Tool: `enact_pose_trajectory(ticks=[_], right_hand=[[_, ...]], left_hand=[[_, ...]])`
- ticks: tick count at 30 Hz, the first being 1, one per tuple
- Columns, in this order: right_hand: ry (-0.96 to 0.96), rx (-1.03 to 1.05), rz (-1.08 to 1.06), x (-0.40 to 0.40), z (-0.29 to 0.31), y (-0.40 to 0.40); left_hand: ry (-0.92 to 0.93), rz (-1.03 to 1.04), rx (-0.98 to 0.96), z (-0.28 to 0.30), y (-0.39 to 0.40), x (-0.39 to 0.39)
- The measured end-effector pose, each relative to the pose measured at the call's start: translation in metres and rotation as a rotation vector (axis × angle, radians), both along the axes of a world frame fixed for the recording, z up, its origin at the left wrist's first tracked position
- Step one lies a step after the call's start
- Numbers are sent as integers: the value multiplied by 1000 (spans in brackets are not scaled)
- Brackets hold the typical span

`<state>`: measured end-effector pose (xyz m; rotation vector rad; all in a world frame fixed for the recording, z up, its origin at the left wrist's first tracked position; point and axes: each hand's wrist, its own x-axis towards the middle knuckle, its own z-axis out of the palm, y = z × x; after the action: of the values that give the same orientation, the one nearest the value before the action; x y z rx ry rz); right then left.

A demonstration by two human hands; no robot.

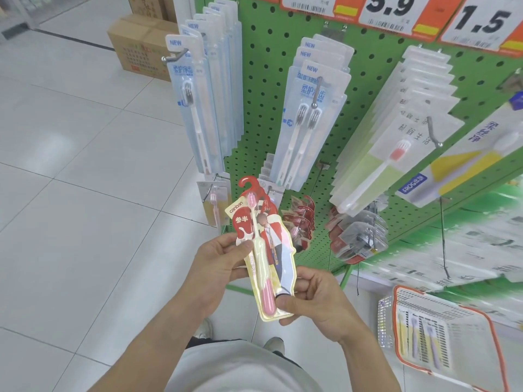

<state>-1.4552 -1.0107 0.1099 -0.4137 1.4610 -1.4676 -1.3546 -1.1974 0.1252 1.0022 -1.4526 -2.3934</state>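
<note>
Both hands are on one toothbrush pack (261, 250), held up in the air in front of the green pegboard (263, 80), tilted with its red hook end pointing up toward the board and the pink handle end down toward the person. The left hand (218, 258) pinches the pack's left edge about halfway up, thumb flat on the front. The rest of its fingers are tucked behind the card, so I can't see how they lie. The right hand (314, 298) grips the bottom end, with the thumb pressed over the lower front so it covers the feet of the printed figure, and its fingers curl round behind. You can read "canban" on the pack, but the small print under it is mush. More red packs (301, 222) of the same kind hang on a low hook just past it, half hidden by the held one. The price tags (396, 12) up top are cut off by the frame, with only 5.9 and 1.5 showing. The whitish packs (396, 131) on the right are smeared with blur. The orange-rimmed basket (492, 329) at lower right runs off the edge, and what lies inside shows only vaguely through the mesh, maybe a few brush packs. Cardboard boxes (138, 46) sit on the floor at the back.
</note>
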Motion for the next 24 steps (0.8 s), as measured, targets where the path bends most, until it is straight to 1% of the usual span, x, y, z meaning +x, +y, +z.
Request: enact_pose_trajectory(ticks=[5, 7, 10, 12, 13, 16, 19, 21, 24], right_hand=[[26, 27, -9, -3, -2, -3], [139, 84, -28, -1, -4, -5], [323, 141, -106, 9, -6, -13], [447, 138, -164, 16, -3, -21], [525, 137, -177, 18, -3, -23], [776, 74, -147, 18, -7, -24], [934, 30, -104, 17, -10, -23], [948, -1, -76, 17, -9, -22], [883, 6, -74, 20, -4, -21]], left_hand=[[-26, -7, 4, 5, -1, -2], [-68, 9, -53, 6, 2, -4], [-183, 72, -214, 0, 9, -3], [-171, 118, -273, 1, 11, -3], [-134, 114, -260, 3, 10, -4], [25, 28, -100, 7, 4, -5], [77, 15, 6, 10, 1, -4], [49, 50, 28, 12, 3, -4], [-12, 109, -50, 12, 4, -5]])
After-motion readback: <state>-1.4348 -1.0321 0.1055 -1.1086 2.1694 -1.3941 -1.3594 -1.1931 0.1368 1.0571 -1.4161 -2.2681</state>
